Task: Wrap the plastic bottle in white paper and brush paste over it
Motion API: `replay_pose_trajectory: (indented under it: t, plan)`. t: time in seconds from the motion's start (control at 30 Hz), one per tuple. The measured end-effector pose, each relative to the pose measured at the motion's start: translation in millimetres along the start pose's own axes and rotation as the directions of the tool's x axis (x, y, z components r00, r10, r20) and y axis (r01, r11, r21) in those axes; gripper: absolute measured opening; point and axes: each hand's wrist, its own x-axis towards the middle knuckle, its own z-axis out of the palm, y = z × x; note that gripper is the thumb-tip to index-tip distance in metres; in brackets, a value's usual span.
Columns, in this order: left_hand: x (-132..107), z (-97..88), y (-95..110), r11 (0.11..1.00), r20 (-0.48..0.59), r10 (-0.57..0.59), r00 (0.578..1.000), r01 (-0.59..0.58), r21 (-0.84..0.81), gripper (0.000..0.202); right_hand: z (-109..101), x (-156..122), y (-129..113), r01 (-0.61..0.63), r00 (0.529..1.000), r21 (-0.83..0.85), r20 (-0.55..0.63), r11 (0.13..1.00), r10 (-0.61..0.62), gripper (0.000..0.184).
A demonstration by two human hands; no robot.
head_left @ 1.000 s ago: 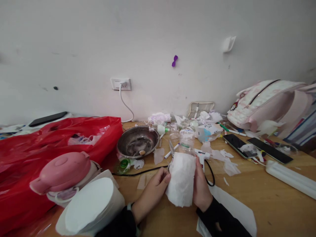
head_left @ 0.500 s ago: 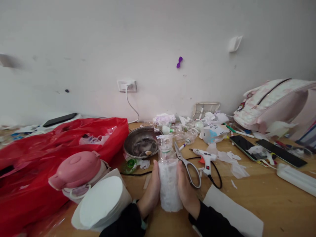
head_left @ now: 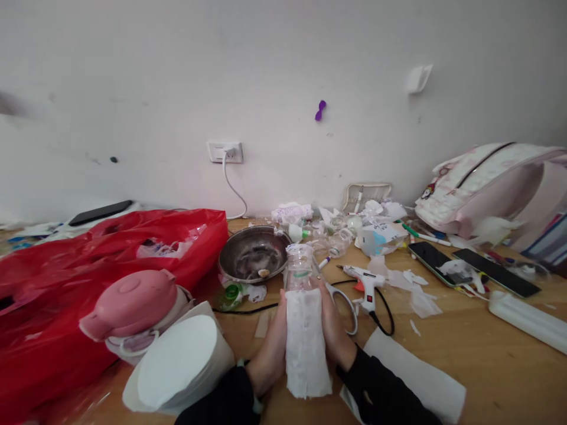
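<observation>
Between my palms is a clear plastic bottle (head_left: 301, 275), its lower part wrapped in white tissue paper (head_left: 307, 342). My left hand (head_left: 275, 342) presses against its left side and my right hand (head_left: 334, 330) against its right side. The clear neck points away from me toward the wall. Just beyond my right hand lie scissors (head_left: 349, 313), with their blades mostly hidden behind the bottle. A white glue gun (head_left: 367, 287) rests further right. The green bottle piece (head_left: 232, 293) is left of the bottle, near a dark metal bowl (head_left: 254, 274).
A white paper roll (head_left: 179, 366) and a pink-lidded cup (head_left: 133, 304) stand at the left by a red plastic bag (head_left: 39, 330). Phones (head_left: 496, 273), paper scraps (head_left: 425, 301) and a backpack (head_left: 482, 189) occupy the right. A white sheet (head_left: 416, 378) lies under my right sleeve.
The wrapped bottle has tilted, its bottom coming nearer me and showing more of the papered side. It now covers more of the scissors. The view has shifted slightly.
</observation>
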Motion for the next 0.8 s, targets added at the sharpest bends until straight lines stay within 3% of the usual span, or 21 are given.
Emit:
replay_pose_trajectory:
  t: [0.27,0.33,0.43,0.6,0.7,0.73,0.8]
  plan:
    - [6.1,-6.9,-4.9,0.984,0.070,-0.143,0.987,0.149,-0.098,0.049,-3.4,-3.8,-5.9,-0.157,0.988,0.109,0.034,0.982,0.154,0.043]
    - [6.7,-9.7,-4.7,0.979,0.121,-0.182,0.976,0.191,-0.074,0.056,-4.9,-6.0,-5.0,-0.290,0.954,0.147,0.118,0.946,0.275,0.048]
    - [6.6,-14.0,-3.3,0.969,0.206,-0.243,0.948,0.248,0.004,0.067,-8.3,-9.2,0.4,-0.487,0.859,0.110,0.239,0.867,0.452,0.065]
    - [7.1,-17.4,-3.4,0.964,0.304,-0.266,0.915,0.261,0.057,0.069,-14.7,-13.2,3.0,-0.534,0.814,0.075,0.316,0.842,0.488,0.070]
    - [8.4,-17.5,-6.0,0.966,0.238,-0.259,0.936,0.255,0.046,0.072,-15.5,-11.7,-2.5,-0.549,0.794,0.039,0.337,0.835,0.506,0.070]
    - [8.5,-16.9,-6.6,0.965,0.192,-0.261,0.946,0.254,0.060,0.074,-15.4,-10.1,-4.4,-0.542,0.804,0.053,0.321,0.839,0.500,0.068]
    - [7.7,-15.0,-6.8,0.964,0.110,-0.254,0.961,0.243,0.107,0.078,-15.2,-5.7,-7.2,-0.472,0.870,0.152,0.240,0.869,0.431,0.062]
